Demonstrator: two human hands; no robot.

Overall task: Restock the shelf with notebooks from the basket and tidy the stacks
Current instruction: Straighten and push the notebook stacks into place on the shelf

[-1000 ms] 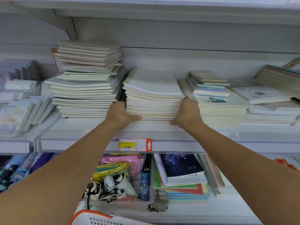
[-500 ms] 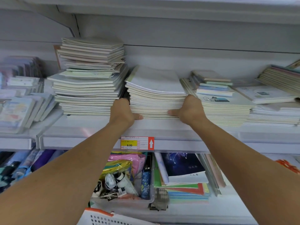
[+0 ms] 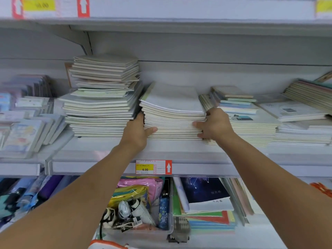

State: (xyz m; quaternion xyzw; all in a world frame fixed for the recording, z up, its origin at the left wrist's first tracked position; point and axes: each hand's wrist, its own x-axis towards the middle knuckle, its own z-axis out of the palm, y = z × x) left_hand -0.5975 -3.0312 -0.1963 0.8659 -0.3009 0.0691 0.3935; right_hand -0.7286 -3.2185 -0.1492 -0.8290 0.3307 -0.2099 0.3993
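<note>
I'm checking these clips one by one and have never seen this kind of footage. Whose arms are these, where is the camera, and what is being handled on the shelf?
There is no machine here: a person wears one wide-angle camera on the head, so you look forward and down along their two bare arms. The left hand and the right hand grip opposite sides of the middle stack of pale cream notebooks, thumbs across its front edge. The stack rests on a white metal shelf. A taller, uneven stack of pale notebooks stands directly to its left, and a lower stack with blue-covered notebooks on top to its right. A yellow and red price tag on the shelf edge reads 6.00. An orange and white basket rim peeks in at the bottom.
</note>
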